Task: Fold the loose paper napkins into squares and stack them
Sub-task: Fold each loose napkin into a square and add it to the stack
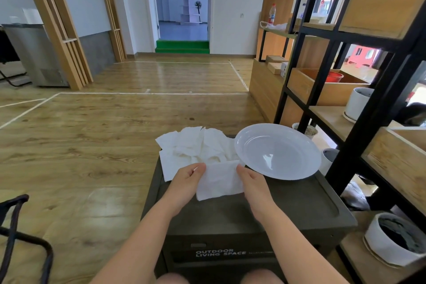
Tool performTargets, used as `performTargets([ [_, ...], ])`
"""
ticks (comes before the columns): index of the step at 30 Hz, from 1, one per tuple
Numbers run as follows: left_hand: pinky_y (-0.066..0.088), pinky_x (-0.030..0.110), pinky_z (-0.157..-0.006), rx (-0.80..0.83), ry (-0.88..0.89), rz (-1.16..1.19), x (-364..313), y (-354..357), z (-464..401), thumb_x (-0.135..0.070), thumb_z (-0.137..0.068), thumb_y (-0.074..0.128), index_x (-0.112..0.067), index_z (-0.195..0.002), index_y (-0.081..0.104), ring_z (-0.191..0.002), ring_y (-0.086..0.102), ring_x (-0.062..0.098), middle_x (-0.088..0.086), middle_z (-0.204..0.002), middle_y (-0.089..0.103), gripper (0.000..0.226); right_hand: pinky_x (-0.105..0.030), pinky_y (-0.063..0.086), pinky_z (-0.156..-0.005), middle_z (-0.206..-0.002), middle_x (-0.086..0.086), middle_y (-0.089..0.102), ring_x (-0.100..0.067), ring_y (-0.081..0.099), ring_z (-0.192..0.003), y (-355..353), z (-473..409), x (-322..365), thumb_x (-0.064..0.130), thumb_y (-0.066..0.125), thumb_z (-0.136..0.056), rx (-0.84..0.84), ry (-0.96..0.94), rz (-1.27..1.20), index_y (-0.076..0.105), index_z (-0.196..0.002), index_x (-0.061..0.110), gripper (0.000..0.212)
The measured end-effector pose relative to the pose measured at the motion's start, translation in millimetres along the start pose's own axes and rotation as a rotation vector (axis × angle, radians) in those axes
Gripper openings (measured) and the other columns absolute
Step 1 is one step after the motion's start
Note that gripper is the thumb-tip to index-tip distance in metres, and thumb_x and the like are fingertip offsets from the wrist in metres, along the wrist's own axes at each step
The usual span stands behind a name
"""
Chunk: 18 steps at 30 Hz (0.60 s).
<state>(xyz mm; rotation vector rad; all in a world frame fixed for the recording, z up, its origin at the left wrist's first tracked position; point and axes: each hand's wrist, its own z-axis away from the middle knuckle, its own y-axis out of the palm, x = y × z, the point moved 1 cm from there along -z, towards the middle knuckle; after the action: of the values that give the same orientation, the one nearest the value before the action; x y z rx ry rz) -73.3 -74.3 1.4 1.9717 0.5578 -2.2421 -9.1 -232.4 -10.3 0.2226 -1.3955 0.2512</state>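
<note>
The left hand (189, 176) and right hand (250, 180) are each pinching a top corner of one napkin (219, 182), their grip narrow, holding it above the dark table (299, 203). At twelve o'clock the loose napkin pile (196, 145) is waiting unfolded; no stack is showing yet, so most work is remaining. The white plate (277, 152) is sitting at two o'clock.
</note>
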Motion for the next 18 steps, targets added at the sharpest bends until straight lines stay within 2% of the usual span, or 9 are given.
performTargets([
  [2,0.043,0.015,-0.068,0.014,-0.032,0.013,-0.4,0.2,-0.4,-0.048,-0.096,0.039,-0.035,-0.099,0.058,-0.097,0.057,0.007,-0.013,-0.108,0.059,0.024,-0.030,0.043,-0.096,-0.105,0.018,0.060,-0.007,0.056,-0.103,-0.6,-0.3,0.2,0.039,0.049,-0.096,0.007,-0.022,0.074,0.062,-0.091,0.036,0.014],
  [4,0.046,0.020,-0.076,0.016,-0.051,-0.007,-0.2,-0.7,-1.4,-0.050,-0.096,0.036,-0.031,-0.109,0.058,-0.102,0.057,0.011,-0.009,-0.113,0.059,0.032,-0.033,0.046,-0.098,-0.105,0.018,0.062,-0.008,0.057,-0.105,-0.8,-0.5,0.8,0.039,0.052,-0.095,0.026,-0.035,0.107,0.064,-0.089,0.037,0.014],
  [7,0.043,0.021,-0.080,0.025,-0.054,-0.022,-0.9,-2.1,-2.1,-0.047,-0.098,0.034,-0.026,-0.120,0.057,-0.108,0.055,0.011,-0.009,-0.119,0.059,0.038,-0.040,0.045,-0.101,-0.113,0.011,0.064,-0.013,0.059,-0.109,0.5,0.3,2.5,0.049,0.055,-0.090,0.066,0.001,0.057,0.063,-0.099,0.035,0.019],
  [11,0.037,0.015,-0.068,0.042,-0.057,-0.029,-3.2,-2.8,1.9,-0.044,-0.100,0.034,-0.036,-0.094,0.056,-0.093,0.052,0.000,-0.020,-0.103,0.055,0.024,-0.044,0.045,-0.101,-0.116,0.008,0.064,-0.015,0.061,-0.106,4.0,-1.1,5.0,0.060,0.044,-0.089,0.043,0.072,0.015,0.058,-0.100,0.038,0.029],
  [15,0.037,0.014,-0.068,0.058,-0.058,-0.021,3.5,-5.1,3.0,-0.045,-0.100,0.035,-0.037,-0.095,0.057,-0.094,0.052,-0.003,-0.024,-0.102,0.055,0.024,-0.038,0.051,-0.088,-0.104,0.002,0.072,-0.019,0.067,-0.100,4.1,-5.3,1.1,0.073,0.028,-0.085,0.033,0.185,-0.120,0.065,-0.108,0.031,0.060],
  [18,0.036,0.012,-0.069,0.091,-0.061,-0.003,6.0,-6.4,5.1,-0.047,-0.099,0.036,-0.040,-0.089,0.060,-0.091,0.054,-0.008,-0.028,-0.099,0.058,0.028,-0.039,0.050,-0.091,-0.109,0.007,0.068,-0.016,0.064,-0.100,2.6,-4.8,0.2,0.065,0.039,-0.089,0.016,0.143,-0.051,0.062,-0.103,0.036,0.039],
])
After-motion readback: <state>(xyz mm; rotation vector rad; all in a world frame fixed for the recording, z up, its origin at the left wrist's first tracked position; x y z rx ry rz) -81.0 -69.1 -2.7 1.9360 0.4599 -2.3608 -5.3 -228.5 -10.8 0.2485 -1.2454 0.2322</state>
